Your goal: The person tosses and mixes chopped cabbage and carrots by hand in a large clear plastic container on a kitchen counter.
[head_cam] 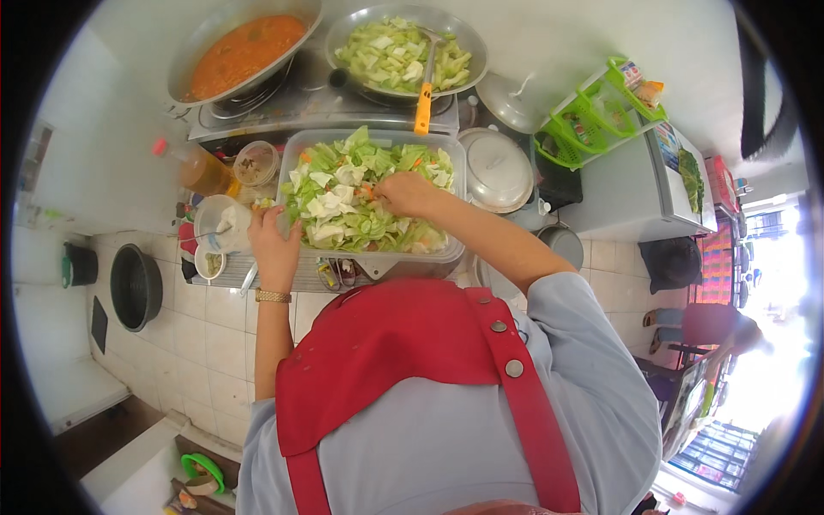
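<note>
A rectangular clear plastic tub (457, 168) in front of me is heaped with chopped cabbage (335, 206) and bits of carrot. My right hand (405, 194) reaches in from the right, fingers curled into the vegetables near the middle, fingertips partly hidden. At the tub's left side my left hand (275, 241) grips the rim, a gold-coloured watch on its wrist. Just left of that hand stands a translucent plastic container (215, 219) with white contents and a utensil in it. Below it sits a small white cup (210, 264) with greenish contents.
Behind the tub, a stove (309, 116) carries a pan of orange sauce (248, 55) and a wok of cut green vegetables (386, 58) with an orange-handled turner (425, 90). A lidded pot (496, 170) stands right; an oil bottle (199, 174) left. A person (708, 325) is far right.
</note>
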The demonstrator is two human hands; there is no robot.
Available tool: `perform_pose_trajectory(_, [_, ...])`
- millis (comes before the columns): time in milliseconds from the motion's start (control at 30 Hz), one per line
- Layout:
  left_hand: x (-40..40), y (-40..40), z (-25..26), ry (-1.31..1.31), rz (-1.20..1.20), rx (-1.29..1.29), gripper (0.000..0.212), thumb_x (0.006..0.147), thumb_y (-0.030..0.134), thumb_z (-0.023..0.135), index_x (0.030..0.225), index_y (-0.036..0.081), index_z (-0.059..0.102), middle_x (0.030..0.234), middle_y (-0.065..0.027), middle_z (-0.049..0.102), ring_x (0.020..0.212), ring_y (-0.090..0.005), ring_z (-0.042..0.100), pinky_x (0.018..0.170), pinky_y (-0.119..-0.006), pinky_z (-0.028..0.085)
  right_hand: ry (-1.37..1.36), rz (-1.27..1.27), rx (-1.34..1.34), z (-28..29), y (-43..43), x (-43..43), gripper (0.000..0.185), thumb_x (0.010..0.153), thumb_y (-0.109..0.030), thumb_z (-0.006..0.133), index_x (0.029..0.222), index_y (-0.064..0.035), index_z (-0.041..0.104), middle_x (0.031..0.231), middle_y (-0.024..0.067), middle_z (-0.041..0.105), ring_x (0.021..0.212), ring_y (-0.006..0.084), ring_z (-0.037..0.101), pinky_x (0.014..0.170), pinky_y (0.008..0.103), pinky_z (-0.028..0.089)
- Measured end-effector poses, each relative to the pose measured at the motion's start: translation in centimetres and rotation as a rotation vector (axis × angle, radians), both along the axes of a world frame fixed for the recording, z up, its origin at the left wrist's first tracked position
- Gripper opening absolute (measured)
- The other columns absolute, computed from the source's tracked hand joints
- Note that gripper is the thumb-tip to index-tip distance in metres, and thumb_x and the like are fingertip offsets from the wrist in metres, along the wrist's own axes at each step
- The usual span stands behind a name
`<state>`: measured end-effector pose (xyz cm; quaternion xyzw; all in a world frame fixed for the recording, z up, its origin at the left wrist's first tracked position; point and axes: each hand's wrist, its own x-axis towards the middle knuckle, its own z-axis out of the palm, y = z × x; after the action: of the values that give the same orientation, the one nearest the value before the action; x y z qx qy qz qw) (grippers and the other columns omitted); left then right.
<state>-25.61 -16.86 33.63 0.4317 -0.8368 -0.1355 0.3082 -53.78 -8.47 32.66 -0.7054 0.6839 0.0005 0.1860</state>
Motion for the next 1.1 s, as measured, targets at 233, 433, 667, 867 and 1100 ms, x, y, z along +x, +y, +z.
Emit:
perform_pose_trajectory(233, [0.7, -1.0, -2.8, -0.05, -0.031, 0.127, 0.043, 0.08, 0.01, 0.072, 0.119, 0.0, 0.058, 0.119, -0.0236, 0.058, 0.109, -0.0413, 0.055, 0.093, -0.045, 0.044, -0.108, -0.06, -0.043, -1.9, 0.6, 0.7, 0.023, 0.078, -0.014, 0.062, 0.101, -0.0133, 0.068, 0.093, 0.0129, 0.064, 0.096, 0.0317, 0.064, 0.08, 0.0454, 0.051])
perform_pose_trajectory(433, [1.8, -1.7, -2.9, 0.073, 0.071, 0.316, 0.04, 0.086, 0.005, 0.063, 0.125, -0.003, 0.056, 0.112, -0.0275, 0.063, 0.103, -0.0424, 0.061, 0.088, -0.046, 0.048, -0.107, -0.032, -0.049, 9.0, 0.0, -2.7, 0.016, 0.078, -0.016, 0.067, 0.091, -0.0089, 0.073, 0.09, 0.0144, 0.07, 0.089, 0.0332, 0.068, 0.08, 0.0436, 0.054])
perform_pose_trajectory(667, [1.7, -1.7, -1.8, -0.01, 0.022, 0.345, 0.035, 0.089, 0.004, 0.056, 0.123, -0.005, 0.059, 0.099, -0.0294, 0.065, 0.091, -0.0434, 0.064, 0.081, -0.046, 0.05, -0.047, -0.445, -0.721, 15.4, -2.2, -6.9, 0.03, 0.086, -0.023, 0.065, 0.112, -0.0078, 0.068, 0.102, 0.0153, 0.069, 0.097, 0.0339, 0.066, 0.085, 0.0421, 0.053])
perform_pose_trajectory(867, [1.5, -2.2, -2.6, -0.032, 0.016, 0.334, 0.038, 0.089, 0.002, 0.053, 0.126, -0.005, 0.058, 0.097, -0.0317, 0.065, 0.09, -0.0455, 0.063, 0.079, -0.049, 0.049, -0.261, 0.154, -0.172, 2.9, 1.2, 1.7, 0.044, 0.08, -0.035, 0.073, 0.117, -0.0136, 0.067, 0.126, 0.0146, 0.058, 0.117, 0.0334, 0.056, 0.1, 0.0424, 0.046])
perform_pose_trajectory(1100, [1.4, -2.3, -2.5, -0.121, 0.02, 0.315, 0.04, 0.089, 0.003, 0.052, 0.129, -0.004, 0.056, 0.09, -0.032, 0.064, 0.084, -0.0469, 0.063, 0.075, -0.05, 0.049, -0.043, 0.155, -0.242, -1.9, 3.5, 2.8, 0.037, 0.077, -0.016, 0.072, 0.114, -0.0248, 0.069, 0.13, 0.0126, 0.054, 0.116, 0.0319, 0.056, 0.097, 0.0427, 0.05])
